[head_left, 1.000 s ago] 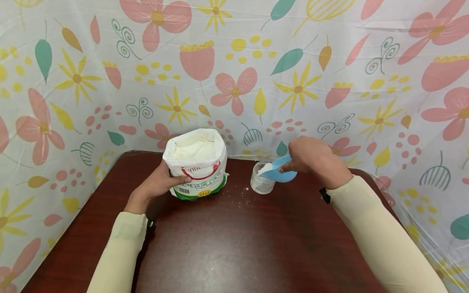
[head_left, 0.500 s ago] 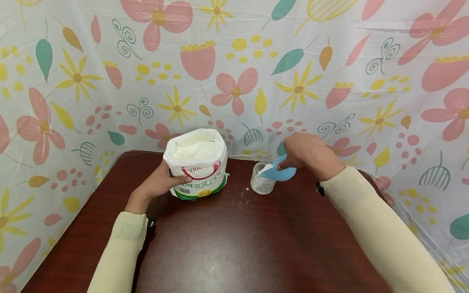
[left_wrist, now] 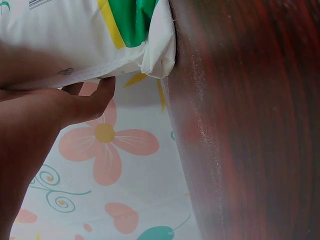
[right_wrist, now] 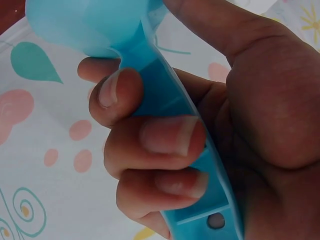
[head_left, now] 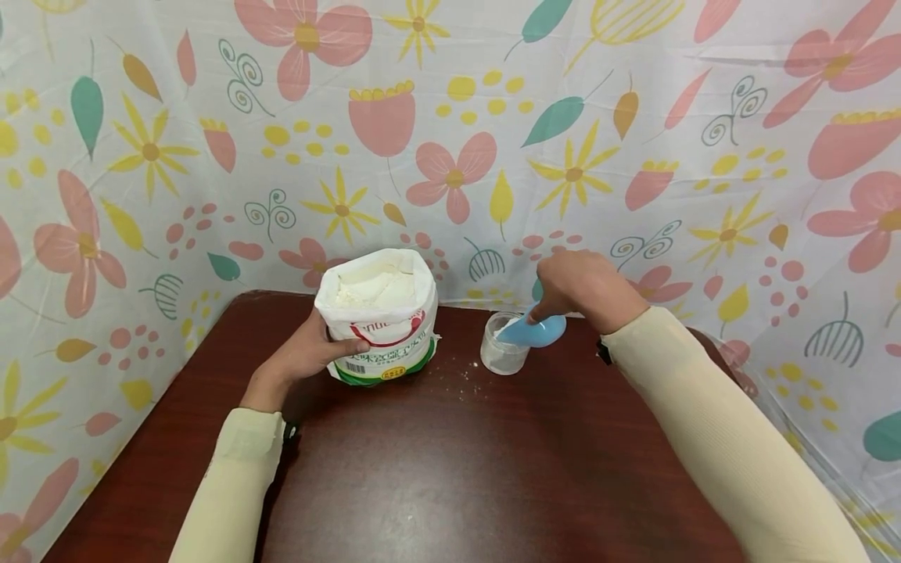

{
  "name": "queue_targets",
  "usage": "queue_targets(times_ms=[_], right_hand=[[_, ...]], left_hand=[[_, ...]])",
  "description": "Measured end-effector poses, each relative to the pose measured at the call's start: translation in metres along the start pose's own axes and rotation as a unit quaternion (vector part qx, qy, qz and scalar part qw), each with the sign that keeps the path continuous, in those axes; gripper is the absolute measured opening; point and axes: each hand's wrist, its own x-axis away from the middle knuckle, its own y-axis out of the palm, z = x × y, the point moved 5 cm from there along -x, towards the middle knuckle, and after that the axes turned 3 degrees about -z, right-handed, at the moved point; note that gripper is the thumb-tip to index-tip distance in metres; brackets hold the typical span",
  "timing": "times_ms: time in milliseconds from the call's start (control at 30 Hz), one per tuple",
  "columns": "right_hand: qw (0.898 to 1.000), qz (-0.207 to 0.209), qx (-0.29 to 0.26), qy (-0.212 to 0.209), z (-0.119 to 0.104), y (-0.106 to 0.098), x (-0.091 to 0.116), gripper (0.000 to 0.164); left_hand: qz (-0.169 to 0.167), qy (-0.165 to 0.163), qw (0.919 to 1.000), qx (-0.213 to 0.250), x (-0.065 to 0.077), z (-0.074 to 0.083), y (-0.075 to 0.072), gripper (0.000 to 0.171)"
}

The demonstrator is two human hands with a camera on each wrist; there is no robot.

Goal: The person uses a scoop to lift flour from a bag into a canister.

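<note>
My right hand [head_left: 580, 288] grips a blue scoop [head_left: 535, 331] by its handle; in the right wrist view the fingers [right_wrist: 155, 137] curl round that blue handle [right_wrist: 192, 195]. The scoop's tip is tilted down into the mouth of a small clear jar [head_left: 504, 360], where some white powder shows. My left hand [head_left: 299, 356] holds the side of an open white bag [head_left: 383, 324] full of white powder, its thumb across the printed front. In the left wrist view the fingers [left_wrist: 102, 97] reach round the back of the bag [left_wrist: 75, 47].
Spilled white powder [head_left: 464, 383] dots the dark red-brown table [head_left: 457, 469] between the bag and the jar. A flower-patterned curtain [head_left: 450, 102] hangs right behind the table's far edge and along both sides.
My right hand has moved slightly left and rolled the scoop over, so its rounded underside now faces up more and less powder shows on it. The left hand and bag have stayed put.
</note>
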Motion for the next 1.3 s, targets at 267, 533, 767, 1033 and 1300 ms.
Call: queue_targets(times_ms=[267, 533, 767, 1033, 1300], right_hand=[[1.000, -0.009, -0.003, 0.003, -0.007, -0.007, -0.004, 0.043], [1.000, -0.030, 0.000, 0.005, -0.013, -0.013, -0.006, 0.039], [0.999, -0.035, 0.033, 0.010, -0.010, -0.018, -0.007, 0.043], [0.999, -0.007, 0.044, 0.013, -0.005, -0.020, -0.004, 0.055], [0.999, 0.003, 0.041, -0.003, 0.003, -0.022, -0.002, 0.045]], left_hand=[[0.001, 0.000, 1.0000, -0.003, 0.001, 0.000, 0.001, 0.108], [-0.004, 0.002, 1.0000, 0.003, 0.002, -0.001, 0.002, 0.109], [-0.012, 0.023, 0.9996, 0.015, 0.001, 0.001, 0.003, 0.104], [-0.002, -0.004, 1.0000, -0.001, 0.002, -0.001, 0.002, 0.108], [0.002, -0.002, 1.0000, -0.002, 0.001, 0.000, 0.001, 0.108]])
